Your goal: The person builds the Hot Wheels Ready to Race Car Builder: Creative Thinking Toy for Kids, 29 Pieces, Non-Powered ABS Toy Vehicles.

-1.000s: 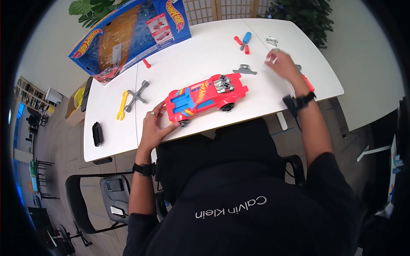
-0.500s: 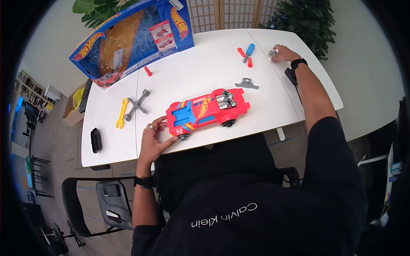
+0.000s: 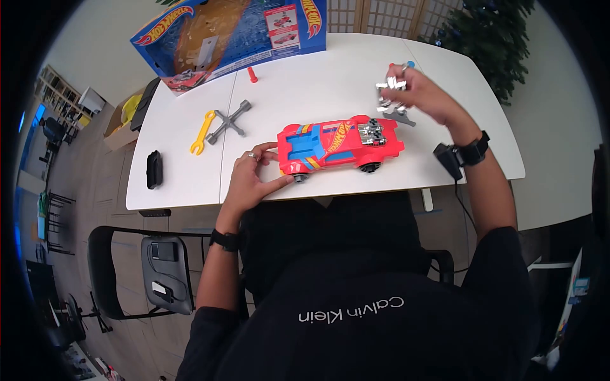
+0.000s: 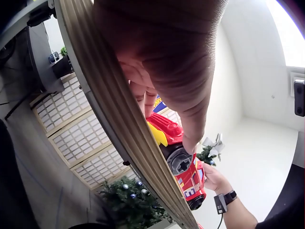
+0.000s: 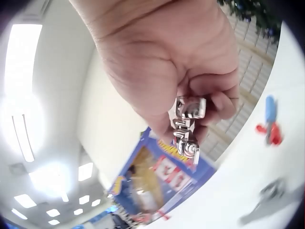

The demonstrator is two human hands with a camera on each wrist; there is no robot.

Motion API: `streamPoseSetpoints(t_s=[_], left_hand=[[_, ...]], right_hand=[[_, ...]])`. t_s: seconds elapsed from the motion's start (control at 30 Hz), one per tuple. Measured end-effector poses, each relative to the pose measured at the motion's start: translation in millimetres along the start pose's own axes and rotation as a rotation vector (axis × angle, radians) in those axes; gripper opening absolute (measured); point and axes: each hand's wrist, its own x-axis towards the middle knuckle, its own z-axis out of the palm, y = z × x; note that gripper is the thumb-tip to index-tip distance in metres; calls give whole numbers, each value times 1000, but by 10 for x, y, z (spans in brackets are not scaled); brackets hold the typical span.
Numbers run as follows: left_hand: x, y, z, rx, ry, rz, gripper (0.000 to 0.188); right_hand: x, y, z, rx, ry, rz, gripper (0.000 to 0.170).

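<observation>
A red toy car (image 3: 340, 146) with a blue bed and a chrome engine stands near the table's front edge. The left hand (image 3: 251, 184) holds its left end, thumb by the near wheel (image 4: 181, 162) in the left wrist view. Above the table at the right, the right hand (image 3: 422, 95) pinches a chrome piece (image 3: 390, 94); the right wrist view shows this shiny piece (image 5: 187, 126) between thumb and fingers. Just below it on the table lies a grey flat part (image 3: 400, 118), partly covered by the hand in the head view.
A blue box (image 3: 311, 44) stands at the back left, a red peg (image 3: 252, 75) before it. Left of the car lie a grey cross wrench (image 3: 230, 122), a yellow wrench (image 3: 203, 133) and a black case (image 3: 154, 169). A blue screwdriver (image 5: 270, 109) lies among red pegs.
The right hand has taken the chrome piece from the back right of the table and moved left and nearer the car. The left hand has kept its hold on the car.
</observation>
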Motion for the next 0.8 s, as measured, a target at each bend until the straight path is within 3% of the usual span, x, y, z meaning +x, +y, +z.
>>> streamPoseSetpoints(t_s=[0.07, 0.1, 0.17, 0.33, 0.4, 0.47, 0.57, 0.63, 0.8], left_hand=[[-4, 1, -11, 7, -3, -5, 82], [-2, 14, -15, 2, -8, -20, 83], [-6, 26, -14, -5, -3, -35, 85], [-23, 43, -28, 40, -2, 1, 92], [-24, 42, -34, 55, 0, -5, 93], [-25, 39, -32, 62, 7, 14, 94], [-26, 38, -23, 73, 17, 13, 95], [-35, 60, -23, 89, 25, 19, 95], [-16, 116, -49, 100, 7, 20, 94]], right_hand=[[-24, -169, 398, 102, -80, 4, 30], [-76, -366, 574, 137, -103, 40, 40], [-112, -529, 926, 195, -128, -5, 42], [56, -491, 1312, 289, -265, -13, 57], [84, -446, 1376, 26, -174, -89, 56], [63, -500, 1411, -48, -116, -83, 54], [85, -513, 1421, -285, -13, -231, 53], [175, -404, 1437, -452, 59, -453, 54], [137, -504, 1515, -474, 49, -377, 44]])
